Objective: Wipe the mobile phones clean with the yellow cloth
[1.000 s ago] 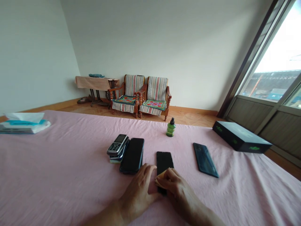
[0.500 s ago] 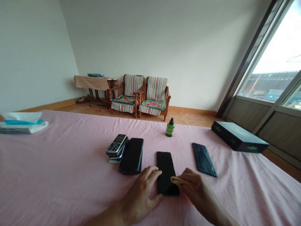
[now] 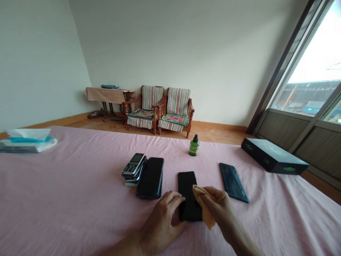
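A black smartphone (image 3: 187, 192) lies flat on the pink cloth in front of me. My left hand (image 3: 162, 220) rests on the cloth with its fingertips pressed against the phone's left edge. My right hand (image 3: 220, 208) pinches a small orange-tan cloth (image 3: 203, 206), which lies over the phone's right side and hangs down past its near corner.
Left of the phone sits a stack of phones (image 3: 150, 176) with a keypad phone (image 3: 133, 164) on top. A teal phone (image 3: 233, 182), a green bottle (image 3: 194, 145) and a black box (image 3: 274, 159) lie to the right. A tissue pack (image 3: 26, 139) sits far left.
My right hand went from the phone's near end to its right side, then lifted the cloth onto the screen's right edge. My left hand stayed against the phone's left side.
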Available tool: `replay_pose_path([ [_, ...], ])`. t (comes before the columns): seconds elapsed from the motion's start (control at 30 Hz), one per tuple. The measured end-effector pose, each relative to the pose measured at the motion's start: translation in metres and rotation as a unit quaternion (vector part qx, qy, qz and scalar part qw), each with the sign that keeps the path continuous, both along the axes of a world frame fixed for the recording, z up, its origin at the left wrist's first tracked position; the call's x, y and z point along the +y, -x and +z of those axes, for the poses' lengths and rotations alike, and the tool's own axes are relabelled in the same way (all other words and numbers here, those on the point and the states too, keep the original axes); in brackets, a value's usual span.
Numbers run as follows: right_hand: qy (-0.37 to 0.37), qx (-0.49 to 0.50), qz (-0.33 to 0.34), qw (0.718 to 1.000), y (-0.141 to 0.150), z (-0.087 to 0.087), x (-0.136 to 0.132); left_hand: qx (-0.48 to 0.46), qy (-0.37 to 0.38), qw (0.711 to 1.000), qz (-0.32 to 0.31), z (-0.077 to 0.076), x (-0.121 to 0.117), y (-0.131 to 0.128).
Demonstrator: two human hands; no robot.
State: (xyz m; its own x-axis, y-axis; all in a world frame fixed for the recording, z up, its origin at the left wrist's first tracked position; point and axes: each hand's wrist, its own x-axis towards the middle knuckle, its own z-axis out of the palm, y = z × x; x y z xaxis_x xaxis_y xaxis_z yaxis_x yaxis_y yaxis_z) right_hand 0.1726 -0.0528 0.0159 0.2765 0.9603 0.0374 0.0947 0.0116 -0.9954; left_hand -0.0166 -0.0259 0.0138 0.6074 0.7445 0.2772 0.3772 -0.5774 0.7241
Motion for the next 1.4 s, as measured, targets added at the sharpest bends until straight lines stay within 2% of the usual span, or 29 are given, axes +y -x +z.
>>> replay_pose_path([
  [0.07,0.001,0.035,0.006,0.999,0.008,0.010,-0.003,-0.007,0.001,1.000,0.002,0.000,-0.001,-0.001],
  [0.17,0.003,0.081,0.053,0.995,0.026,0.025,-0.008,-0.012,-0.010,1.000,0.012,-0.002,-0.001,-0.003],
  [0.23,-0.022,0.065,0.081,0.994,0.036,0.032,-0.009,-0.023,-0.025,0.999,0.021,-0.002,0.000,-0.003],
  [0.3,-0.070,0.005,0.082,0.994,0.038,0.034,-0.005,-0.042,-0.041,0.998,0.016,-0.001,0.000,-0.002],
  [0.43,-0.151,-0.137,0.010,0.979,0.020,0.029,0.016,-0.048,-0.048,0.998,0.006,0.003,-0.001,0.002],
  [0.5,-0.163,-0.204,-0.034,0.965,0.009,0.027,0.030,-0.037,-0.046,0.998,0.016,0.003,-0.002,0.004],
  [0.57,-0.177,-0.261,-0.048,0.948,0.002,0.024,0.044,-0.025,-0.052,0.998,0.020,0.002,-0.004,0.004],
  [0.73,-0.243,-0.357,-0.003,0.902,-0.003,0.016,0.072,-0.001,-0.081,0.996,0.026,-0.006,-0.006,0.005],
  [0.83,-0.251,-0.365,0.030,0.896,-0.003,0.010,0.076,0.012,-0.101,0.994,0.036,-0.011,-0.006,0.006],
  [0.97,-0.262,-0.350,0.060,0.897,-0.001,0.003,0.062,0.016,-0.094,0.995,0.026,-0.015,-0.005,0.005],
  [1.1,-0.273,-0.348,0.092,0.892,0.010,-0.002,0.030,-0.004,-0.068,0.997,0.023,-0.014,-0.006,0.004],
  [1.27,-0.283,-0.336,0.134,0.888,0.029,-0.007,-0.012,-0.045,-0.033,0.998,0.016,-0.006,-0.007,0.003],
  [1.4,-0.293,-0.357,0.155,0.874,0.036,-0.007,-0.024,-0.044,-0.034,0.998,-0.004,-0.001,-0.007,0.004],
])
